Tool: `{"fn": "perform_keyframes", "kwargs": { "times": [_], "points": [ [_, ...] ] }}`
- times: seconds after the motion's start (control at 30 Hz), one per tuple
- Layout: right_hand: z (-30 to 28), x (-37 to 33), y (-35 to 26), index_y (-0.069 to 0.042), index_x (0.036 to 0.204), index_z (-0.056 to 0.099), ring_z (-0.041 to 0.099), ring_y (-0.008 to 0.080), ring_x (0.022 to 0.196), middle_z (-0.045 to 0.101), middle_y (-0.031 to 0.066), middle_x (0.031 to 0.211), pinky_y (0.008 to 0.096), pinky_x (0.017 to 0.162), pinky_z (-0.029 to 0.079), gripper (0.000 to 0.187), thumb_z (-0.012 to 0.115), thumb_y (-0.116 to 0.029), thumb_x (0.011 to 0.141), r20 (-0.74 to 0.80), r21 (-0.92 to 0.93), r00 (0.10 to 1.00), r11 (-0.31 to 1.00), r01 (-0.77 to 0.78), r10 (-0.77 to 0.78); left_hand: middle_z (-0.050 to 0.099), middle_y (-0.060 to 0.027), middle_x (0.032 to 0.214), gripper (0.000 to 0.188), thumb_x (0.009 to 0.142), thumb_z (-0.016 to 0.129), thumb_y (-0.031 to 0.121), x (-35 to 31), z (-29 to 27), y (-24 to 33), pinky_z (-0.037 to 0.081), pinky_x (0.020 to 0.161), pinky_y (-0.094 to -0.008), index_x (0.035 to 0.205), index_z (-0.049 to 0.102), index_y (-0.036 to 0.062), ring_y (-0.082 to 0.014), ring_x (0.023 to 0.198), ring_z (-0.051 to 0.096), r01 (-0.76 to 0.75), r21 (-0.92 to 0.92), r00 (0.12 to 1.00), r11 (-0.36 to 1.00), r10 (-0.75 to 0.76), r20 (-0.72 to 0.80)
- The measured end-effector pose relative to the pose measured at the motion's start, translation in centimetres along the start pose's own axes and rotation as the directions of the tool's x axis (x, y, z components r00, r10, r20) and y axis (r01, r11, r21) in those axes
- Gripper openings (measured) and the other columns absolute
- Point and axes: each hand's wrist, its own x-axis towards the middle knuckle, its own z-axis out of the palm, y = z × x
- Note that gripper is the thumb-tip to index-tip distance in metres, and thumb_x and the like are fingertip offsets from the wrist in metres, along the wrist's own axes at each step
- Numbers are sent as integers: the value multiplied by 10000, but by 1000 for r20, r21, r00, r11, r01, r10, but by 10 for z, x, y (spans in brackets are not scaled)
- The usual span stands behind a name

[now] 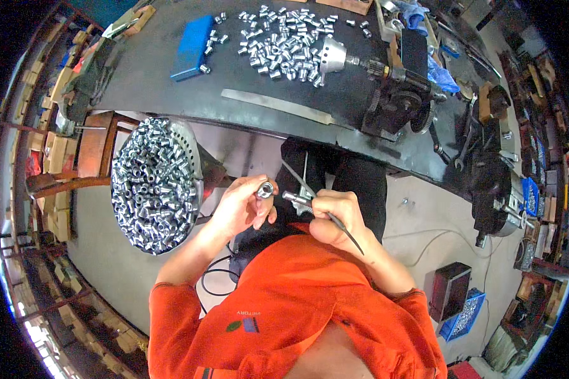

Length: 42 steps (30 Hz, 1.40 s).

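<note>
My left hand [237, 205] holds a short, shiny hollow metal fitting [265, 189] between thumb and fingers, its round opening facing up. Close by on the right, my right hand [338, 218] is closed around a long, thin, dark file [348, 236], which slants across the fist with its pointed end sticking out below. The same hand also grips a stepped metal cylinder [295, 198] that points toward the fitting; a small gap separates the two. My palms hide part of what each hand grips. Both hands are over my lap, in front of the bench.
A perforated metal basket [188, 148] heaped with similar fittings stands at left, beside a wooden chair [97, 144]. On the dark bench [171, 101] are a pile of fittings [284, 47], a blue box [193, 47], a flat metal strip [275, 105] and a geared machine [398, 101].
</note>
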Motion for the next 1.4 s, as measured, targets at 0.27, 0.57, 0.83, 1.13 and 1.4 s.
{"fn": "perform_keyframes", "kwargs": {
  "times": [0.27,0.57,0.83,1.13,1.4],
  "points": [
    [10,4,7,-48,610,451,495,327,495,464,116,579,390,460,383,204,652,-78,588,-23,-153,1000,988,-16,13,582,-67,619,218,923,581,165,2,12,4,517,575,-267,929,592,-53,-134,502,568,-84,453,989,888,129,-71],
    [8,-4,17,-40,624,462,502,318,516,465,122,586,368,481,382,195,654,-75,606,7,-96,997,992,-76,77,633,-70,846,191,827,647,-11,6,16,12,524,687,-272,1006,588,-43,-134,736,621,-138,589,990,796,102,93],
    [-14,-20,-10,-58,604,380,420,238,491,383,77,585,344,452,300,336,623,-263,713,-18,68,998,996,55,-54,533,-53,745,231,659,664,25,19,-2,21,441,549,-262,886,618,22,-142,587,539,-176,984,861,-33,479,170],
    [0,-10,-16,-64,595,349,402,262,479,354,86,578,365,448,285,343,606,-268,698,64,129,995,990,65,-73,523,-82,728,226,622,661,70,24,-9,13,461,530,-392,843,614,71,-308,603,568,-244,958,800,-151,527,287],
    [18,15,12,-60,634,421,514,298,553,449,95,608,377,489,370,197,611,-111,656,59,-52,996,997,64,-61,550,-85,759,279,612,684,104,37,5,10,474,564,-411,882,618,76,-318,634,587,-348,911,817,-220,406,410]
  ]
}}
